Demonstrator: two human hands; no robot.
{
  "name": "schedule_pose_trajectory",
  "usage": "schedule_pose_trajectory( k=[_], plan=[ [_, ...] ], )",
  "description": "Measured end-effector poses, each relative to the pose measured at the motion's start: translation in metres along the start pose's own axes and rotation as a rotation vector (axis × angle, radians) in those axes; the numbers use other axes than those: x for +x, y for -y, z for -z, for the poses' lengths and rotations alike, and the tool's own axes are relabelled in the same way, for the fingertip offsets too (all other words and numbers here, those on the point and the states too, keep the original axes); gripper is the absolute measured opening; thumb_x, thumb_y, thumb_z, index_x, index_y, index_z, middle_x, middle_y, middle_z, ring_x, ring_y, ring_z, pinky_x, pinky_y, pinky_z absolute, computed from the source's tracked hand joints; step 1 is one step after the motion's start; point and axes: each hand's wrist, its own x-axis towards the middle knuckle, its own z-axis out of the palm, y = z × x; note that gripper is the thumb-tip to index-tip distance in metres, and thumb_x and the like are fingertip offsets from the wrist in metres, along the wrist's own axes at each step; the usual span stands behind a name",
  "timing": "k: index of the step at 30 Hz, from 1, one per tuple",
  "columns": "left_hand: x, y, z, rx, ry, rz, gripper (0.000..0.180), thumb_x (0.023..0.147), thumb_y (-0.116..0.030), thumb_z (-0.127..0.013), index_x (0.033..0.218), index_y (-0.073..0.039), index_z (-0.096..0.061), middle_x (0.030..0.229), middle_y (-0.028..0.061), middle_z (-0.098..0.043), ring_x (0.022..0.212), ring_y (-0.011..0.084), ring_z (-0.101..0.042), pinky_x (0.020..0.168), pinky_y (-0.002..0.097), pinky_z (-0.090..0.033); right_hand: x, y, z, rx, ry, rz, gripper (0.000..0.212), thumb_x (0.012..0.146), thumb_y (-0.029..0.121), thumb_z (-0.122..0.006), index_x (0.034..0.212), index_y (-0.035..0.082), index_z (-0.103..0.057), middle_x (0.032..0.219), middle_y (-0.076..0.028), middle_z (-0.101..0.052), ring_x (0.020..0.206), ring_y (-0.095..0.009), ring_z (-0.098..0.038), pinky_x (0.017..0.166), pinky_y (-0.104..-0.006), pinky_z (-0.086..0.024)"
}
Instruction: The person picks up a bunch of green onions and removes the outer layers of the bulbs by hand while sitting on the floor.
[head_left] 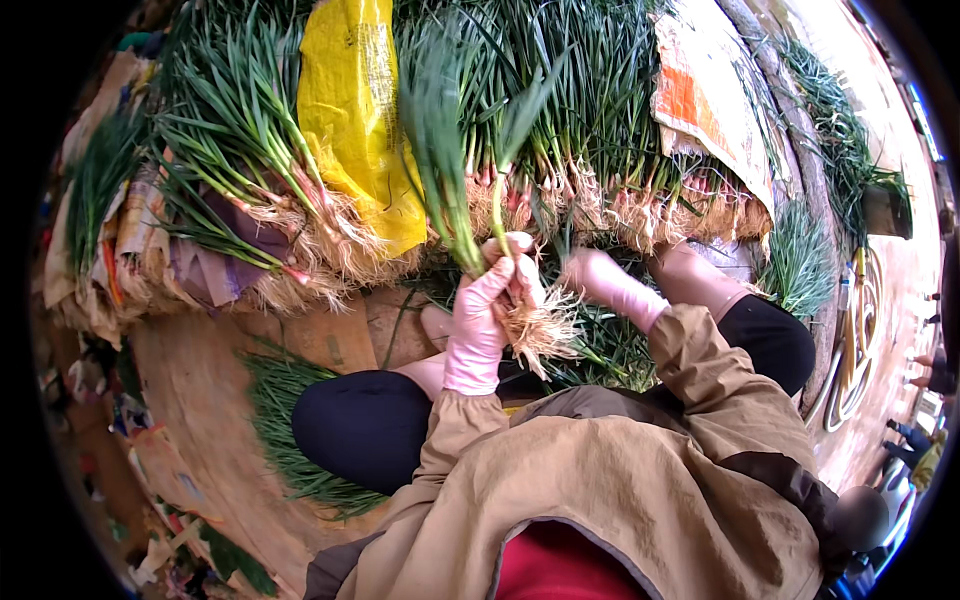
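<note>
My left hand [482, 310], in a pink glove, is wrapped round a small bunch of green garlic [462, 225]. Its green leaves point up and away from me, while a pale tuft of roots [540, 325] hangs out beside the palm. One stalk [499, 215] stands a little apart from the others at the fingertips. Just right of the roots is my right hand [600, 280], also gloved in pink. Motion smears its fingers, so what they hold, if anything, cannot be made out.
Dense rows of green garlic [600, 110] lie along the far side, roots toward me. A yellow woven sack [350, 110] and a white-orange sack [700, 100] cover parts. Loose leaves [300, 430] lie by my left knee [360, 425]. A coiled hose [860, 340] rests at the right.
</note>
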Motion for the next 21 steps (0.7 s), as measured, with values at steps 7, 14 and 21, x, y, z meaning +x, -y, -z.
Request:
schedule_pose_trajectory(
  k=[7, 14, 21],
  plan=[
    [0.003, 0.009, 0.009, 0.079, -0.288, 0.025, 0.019, 0.091, -0.011, -0.06, 0.108, -0.003, -0.06, 0.064, 0.0005, -0.05, 0.062, 0.017, -0.058, 0.058, 0.0308, -0.05, 0.031, 0.113, 0.043, -0.548, -0.461, 0.128, 0.029, 0.091, 0.032, -0.056, 0.092, 0.005, -0.066, 0.08, -0.014, -0.067, 0.071, -0.029, -0.065, 0.069, -0.0374, -0.053],
    [0.017, 0.002, 0.01, 0.479, -0.456, 0.045, 0.034, 0.093, -0.009, -0.053, 0.123, 0.004, -0.054, 0.088, 0.0101, -0.068, 0.074, 0.0195, -0.064, 0.066, 0.0263, -0.049, 0.067, 0.156, 0.096, -0.331, -0.485, -0.127, 0.028, 0.092, 0.034, -0.057, 0.097, 0.01, -0.069, 0.081, -0.006, -0.068, 0.067, -0.017, -0.062, 0.072, -0.0317, -0.052],
    [0.027, 0.041, 0.029, 0.508, -0.655, 0.169, 0.015, 0.089, -0.014, -0.062, 0.096, -0.002, -0.065, 0.078, 0.0026, -0.063, 0.056, 0.0073, -0.051, 0.054, 0.0214, -0.042, -0.011, 0.113, 0.008, 0.598, -0.101, 0.015, 0.025, 0.091, 0.027, -0.059, 0.098, 0.003, -0.064, 0.079, -0.005, -0.066, 0.065, -0.016, -0.062, 0.062, -0.0293, -0.051]
  ],
)
